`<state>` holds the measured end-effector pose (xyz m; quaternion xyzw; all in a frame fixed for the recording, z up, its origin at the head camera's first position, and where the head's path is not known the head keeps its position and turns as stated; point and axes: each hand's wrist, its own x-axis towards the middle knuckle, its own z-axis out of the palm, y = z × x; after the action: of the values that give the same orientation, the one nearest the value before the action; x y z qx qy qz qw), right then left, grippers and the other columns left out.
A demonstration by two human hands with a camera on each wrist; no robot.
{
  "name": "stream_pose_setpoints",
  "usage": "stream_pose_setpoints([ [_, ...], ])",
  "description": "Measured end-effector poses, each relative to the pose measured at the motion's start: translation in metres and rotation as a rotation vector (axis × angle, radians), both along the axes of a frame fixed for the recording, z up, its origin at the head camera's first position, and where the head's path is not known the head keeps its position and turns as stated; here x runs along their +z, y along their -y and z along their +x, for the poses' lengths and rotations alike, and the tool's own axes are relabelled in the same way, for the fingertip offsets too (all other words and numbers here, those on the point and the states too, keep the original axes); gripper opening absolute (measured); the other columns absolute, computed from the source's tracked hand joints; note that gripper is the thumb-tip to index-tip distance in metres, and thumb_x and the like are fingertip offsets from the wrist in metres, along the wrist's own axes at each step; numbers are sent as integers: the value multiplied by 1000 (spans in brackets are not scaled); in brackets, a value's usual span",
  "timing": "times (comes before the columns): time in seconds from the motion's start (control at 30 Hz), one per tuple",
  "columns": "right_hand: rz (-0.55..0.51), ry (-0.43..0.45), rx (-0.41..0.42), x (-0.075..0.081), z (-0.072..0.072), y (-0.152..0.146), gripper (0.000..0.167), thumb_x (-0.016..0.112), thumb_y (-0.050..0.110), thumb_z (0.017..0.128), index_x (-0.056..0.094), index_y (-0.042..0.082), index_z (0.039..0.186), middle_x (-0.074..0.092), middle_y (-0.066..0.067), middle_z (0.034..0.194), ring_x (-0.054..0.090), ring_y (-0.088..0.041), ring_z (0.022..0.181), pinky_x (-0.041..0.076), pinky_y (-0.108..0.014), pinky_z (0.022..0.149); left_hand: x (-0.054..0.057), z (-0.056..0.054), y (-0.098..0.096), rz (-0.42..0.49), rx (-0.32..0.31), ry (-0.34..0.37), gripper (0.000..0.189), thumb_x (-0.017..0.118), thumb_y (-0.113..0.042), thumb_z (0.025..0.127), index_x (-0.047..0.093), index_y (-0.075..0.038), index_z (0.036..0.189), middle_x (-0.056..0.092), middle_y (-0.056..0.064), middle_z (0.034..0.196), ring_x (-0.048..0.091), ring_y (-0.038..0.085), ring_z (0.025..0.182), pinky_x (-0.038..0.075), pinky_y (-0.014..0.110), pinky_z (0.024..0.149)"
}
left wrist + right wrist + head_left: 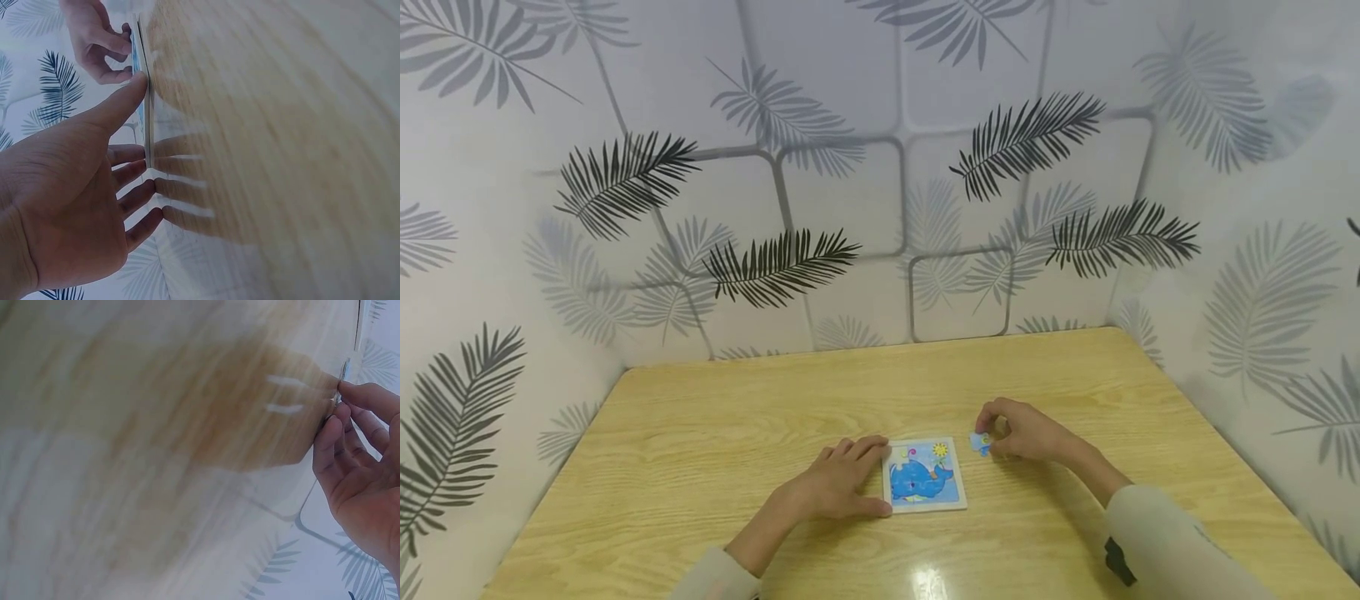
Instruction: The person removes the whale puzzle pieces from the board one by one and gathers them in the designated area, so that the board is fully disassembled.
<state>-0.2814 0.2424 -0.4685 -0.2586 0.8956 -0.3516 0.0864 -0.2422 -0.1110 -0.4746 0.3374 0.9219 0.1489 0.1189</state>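
The puzzle lies on the table, 1 piece to its right, the wall behind.

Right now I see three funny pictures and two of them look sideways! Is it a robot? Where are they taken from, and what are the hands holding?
No robot here: these are one person's bare hands. The wide picture comes from a camera on the person's head, looking forward and down. The other two come from cameras on the wrists, so the wooden table looks tipped up on its side. On it lies a square whale jigsaw puzzle with a white border. The left hand touches its left side, with the thumb at the near corner. The right hand pinches a small blue puzzle piece beside the puzzle. Behind is a wall with feathery leaves on it.
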Motion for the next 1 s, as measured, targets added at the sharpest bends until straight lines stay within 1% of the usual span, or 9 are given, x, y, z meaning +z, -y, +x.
stream_pose_setpoints([
  [0.1, 4, 14, -11, 1, 0, 0, 25, 78, -1, 87, 67, 7, 108, 66, -7, 111, 59, -24, 99, 52, -35, 81, 0, 0, -1, -9, 8, 6, 86, 66, -58, 97, 34, -12, 162, 30, 3, 168, 34, 34, 148, 27, 64, 119],
  [0.23, -17, 37, -20, 3, 0, 0, 25, 78, -1, 87, 67, 5, 109, 64, -11, 109, 58, -19, 81, 52, -29, 66, -2, 0, -1, -23, 23, 13, 86, 67, -57, 97, 33, -13, 163, 28, 2, 169, 32, 33, 150, 25, 63, 120],
  [0.33, -20, 13, -10, 4, 0, 1, 26, 78, 0, 88, 67, 4, 111, 65, -11, 108, 57, -16, 77, 52, -28, 66, -2, 0, -1, -27, 22, 15, 86, 68, -56, 96, 34, -13, 162, 28, 3, 169, 32, 32, 150, 25, 62, 121],
  [0.43, -23, -16, 6, 4, 0, 5, 28, 77, 1, 89, 67, 4, 115, 66, -11, 109, 58, -15, 80, 52, -27, 69, -2, 1, -1, -26, 15, 10, 85, 68, -56, 97, 35, -12, 162, 29, 3, 168, 33, 32, 149, 26, 62, 120],
  [0.5, -42, -10, 21, 5, 0, 9, 29, 76, 2, 90, 66, 2, 117, 66, -13, 109, 60, -14, 78, 53, -27, 67, -2, 1, -1, -25, 13, 6, 84, 68, -55, 97, 36, -12, 161, 29, 3, 168, 33, 33, 149, 26, 62, 120],
  [0.6, -77, 8, 44, 6, 1, 15, 31, 75, 0, 90, 65, -1, 120, 65, -16, 110, 61, -12, 72, 53, -27, 61, -2, 1, -1, -18, 13, 4, 84, 67, -55, 97, 35, -12, 162, 29, 3, 169, 32, 33, 150, 26, 63, 120],
  [0.73, -107, 24, 62, 7, 2, 23, 33, 74, -2, 90, 64, -2, 122, 66, -19, 111, 58, -10, 62, 50, -25, 53, -1, 1, -1, -20, 16, -4, 84, 67, -56, 97, 36, -12, 161, 30, 2, 168, 33, 32, 149, 27, 63, 120],
  [0.87, -108, 45, 60, 6, 1, 32, 33, 74, -2, 91, 65, 0, 123, 66, -18, 113, 55, -9, 58, 47, -23, 50, -2, 0, -2, -26, 21, -12, 83, 68, -57, 96, 38, -13, 160, 31, 1, 167, 35, 31, 147, 28, 62, 119],
  [1.0, -91, 52, 60, 6, -1, 42, 32, 74, -2, 91, 68, 4, 122, 67, -15, 113, 54, -10, 60, 48, -24, 51, -3, -1, -2, -23, 17, -25, 83, 68, -58, 96, 39, -13, 159, 33, 1, 166, 36, 31, 146, 30, 62, 118],
])
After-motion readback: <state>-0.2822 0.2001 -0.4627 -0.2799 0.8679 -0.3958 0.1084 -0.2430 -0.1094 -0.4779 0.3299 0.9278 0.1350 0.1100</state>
